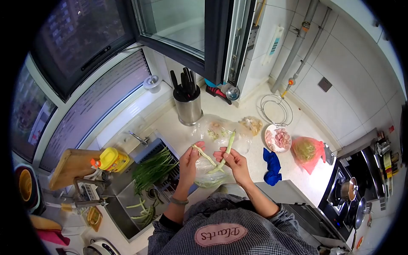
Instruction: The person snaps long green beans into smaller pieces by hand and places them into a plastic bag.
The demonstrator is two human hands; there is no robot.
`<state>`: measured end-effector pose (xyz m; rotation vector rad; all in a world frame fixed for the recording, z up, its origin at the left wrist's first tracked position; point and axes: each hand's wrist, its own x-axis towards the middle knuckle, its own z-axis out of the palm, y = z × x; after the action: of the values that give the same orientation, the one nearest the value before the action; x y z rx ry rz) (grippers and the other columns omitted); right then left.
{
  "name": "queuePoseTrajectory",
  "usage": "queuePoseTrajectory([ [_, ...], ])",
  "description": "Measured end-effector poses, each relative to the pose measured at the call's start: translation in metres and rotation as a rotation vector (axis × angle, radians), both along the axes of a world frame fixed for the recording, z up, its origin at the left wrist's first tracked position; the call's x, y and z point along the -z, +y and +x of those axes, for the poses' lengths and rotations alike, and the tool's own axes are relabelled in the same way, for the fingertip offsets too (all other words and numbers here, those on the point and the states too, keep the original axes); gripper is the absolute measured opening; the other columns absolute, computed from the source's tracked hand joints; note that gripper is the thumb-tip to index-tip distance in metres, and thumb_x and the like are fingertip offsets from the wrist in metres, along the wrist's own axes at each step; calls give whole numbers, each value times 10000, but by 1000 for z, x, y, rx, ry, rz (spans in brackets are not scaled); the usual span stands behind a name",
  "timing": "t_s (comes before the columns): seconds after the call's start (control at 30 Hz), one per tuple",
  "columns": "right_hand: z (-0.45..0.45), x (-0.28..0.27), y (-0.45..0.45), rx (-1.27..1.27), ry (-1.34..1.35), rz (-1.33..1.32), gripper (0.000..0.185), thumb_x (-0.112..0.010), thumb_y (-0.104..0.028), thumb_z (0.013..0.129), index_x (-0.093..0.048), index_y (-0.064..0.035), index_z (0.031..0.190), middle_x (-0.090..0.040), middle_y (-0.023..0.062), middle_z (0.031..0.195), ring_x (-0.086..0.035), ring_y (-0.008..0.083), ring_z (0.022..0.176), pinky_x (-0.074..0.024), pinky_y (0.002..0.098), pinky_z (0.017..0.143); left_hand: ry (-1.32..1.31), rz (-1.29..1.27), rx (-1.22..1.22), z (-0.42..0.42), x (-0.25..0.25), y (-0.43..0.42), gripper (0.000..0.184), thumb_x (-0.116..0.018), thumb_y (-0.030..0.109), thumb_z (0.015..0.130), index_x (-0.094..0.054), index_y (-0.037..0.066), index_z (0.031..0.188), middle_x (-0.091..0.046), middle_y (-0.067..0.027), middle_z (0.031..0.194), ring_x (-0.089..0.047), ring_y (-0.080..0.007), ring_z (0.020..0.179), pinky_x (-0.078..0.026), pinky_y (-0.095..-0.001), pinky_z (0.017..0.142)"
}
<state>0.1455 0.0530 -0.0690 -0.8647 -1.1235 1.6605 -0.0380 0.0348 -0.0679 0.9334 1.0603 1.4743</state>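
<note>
My left hand (pixel 190 160) pinches a thin pale bean strip (pixel 205 154), which stretches toward my other hand. Between the thumb and fingers of my right hand (pixel 238 165) is a long, pale green bean (pixel 230 142), pointing up and away. Both hands are close together over the counter, in front of my checked apron (pixel 229 219). Below them, a clear plastic bag (pixel 242 142) lies spread out with small scraps on it. More green pieces (pixel 210 179) show under my hands, partly hidden. Whether the strip is joined to the bean I cannot tell.
Left, the sink (pixel 121 212) holds several green beans (pixel 146 212) and a basket of long green stalks (pixel 155 170). A knife block (pixel 188 106) stands behind. To the right are a plate of cut meat (pixel 278 138), a blue cloth (pixel 272 166), a red bag (pixel 307 153) and the stove (pixel 335 199).
</note>
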Motion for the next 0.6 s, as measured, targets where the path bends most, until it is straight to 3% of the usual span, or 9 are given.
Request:
queuePoseTrajectory([
  [0.1, 8, -9, 2, 41, 13, -10, 316, -502, -179, 992, -518, 22, 1235, -649, 145, 1087, -639, 224, 1005, -492, 345, 927, 164, 69, -23, -7, 2, 5, 382, -400, 208, 1036, -535, -71, 1259, -578, -106, 1270, -525, -162, 1181, -355, -297, 1056],
  [0.23, 14, -10, 5, 91, -3, -11, 227, -501, -148, 980, -556, -6, 1150, -640, 86, 958, -620, 161, 868, -484, 283, 799, 86, 55, -60, -4, 0, 5, 370, -403, 212, 1035, -554, -60, 1236, -579, -103, 1269, -498, -171, 1217, -305, -302, 1091],
  [0.43, 1, -29, 1, 12, -145, 46, 183, -571, -143, 944, -601, -38, 1091, -634, 7, 885, -529, 59, 750, -415, 204, 694, 290, 72, 24, 1, -16, -4, 276, -490, 152, 995, -607, 6, 1198, -615, -90, 1193, -579, -167, 1068, -424, -296, 954],
  [0.5, -5, -36, -1, -13, -116, 78, 192, -637, -138, 914, -616, -40, 1078, -636, -15, 890, -508, 24, 748, -405, 181, 681, 654, 269, -57, 7, -27, -10, 251, -595, 54, 910, -645, 32, 1154, -629, -82, 1062, -611, -179, 928, -476, -290, 830],
  [0.6, -12, -47, -5, -6, -167, 79, 177, -673, -122, 895, -641, -15, 1032, -625, -31, 860, -511, 26, 748, -411, 190, 670, 726, 373, -89, 13, -33, -16, 314, -680, -1, 818, -663, 37, 1129, -619, -80, 978, -620, -192, 847, -494, -279, 770],
])
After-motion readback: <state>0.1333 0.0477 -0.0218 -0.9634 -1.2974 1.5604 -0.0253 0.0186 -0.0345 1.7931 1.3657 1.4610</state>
